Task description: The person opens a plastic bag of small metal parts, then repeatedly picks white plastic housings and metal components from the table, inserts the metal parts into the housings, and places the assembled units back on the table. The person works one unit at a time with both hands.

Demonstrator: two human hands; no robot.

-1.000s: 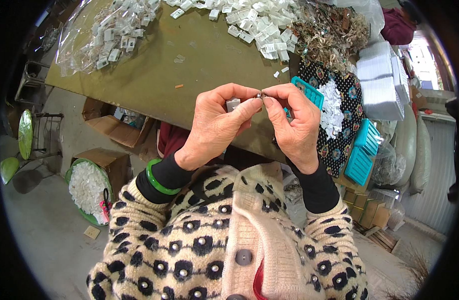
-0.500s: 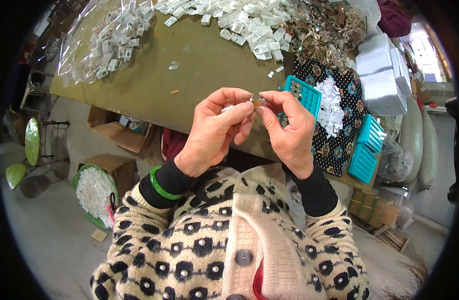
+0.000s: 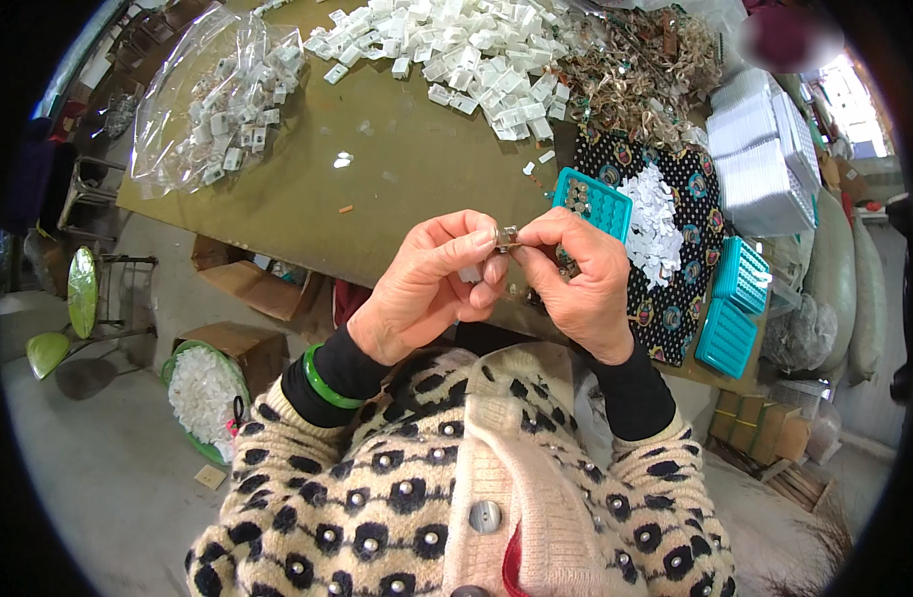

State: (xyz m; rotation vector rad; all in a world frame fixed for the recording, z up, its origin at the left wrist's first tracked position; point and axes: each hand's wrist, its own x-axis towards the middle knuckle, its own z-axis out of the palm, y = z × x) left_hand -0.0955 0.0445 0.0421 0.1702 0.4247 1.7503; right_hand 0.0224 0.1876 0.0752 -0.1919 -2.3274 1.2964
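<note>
Over the table's near edge, my left hand (image 3: pixel 427 279) pinches a small shiny metal piece (image 3: pixel 507 237) between thumb and index finger. A small whitish piece (image 3: pixel 470 273) shows under its curled fingers. My right hand (image 3: pixel 584 284) grips the other side of the metal piece with thumb and forefinger, so the fingertips of both hands nearly meet. The piece is too small for me to tell its exact kind. Just beyond my right hand lies a teal tray (image 3: pixel 608 204) with round hollows and several small metallic parts, partly hidden by that hand.
White plastic cases (image 3: pixel 496 60) are heaped on the olive tabletop (image 3: pixel 377 149). A clear bag (image 3: pixel 218 119) of similar cases lies left, tangled ribbon-like pieces (image 3: pixel 645 70) at the far right. White slips (image 3: pixel 652 224) cover dark patterned cloth (image 3: pixel 697 189). A green-rimmed basket (image 3: pixel 218 453) stands on the floor.
Both hands sit slightly lower in the picture, still close together. The metal piece has turned between the fingertips. The surroundings have shifted a little as the view moved.
</note>
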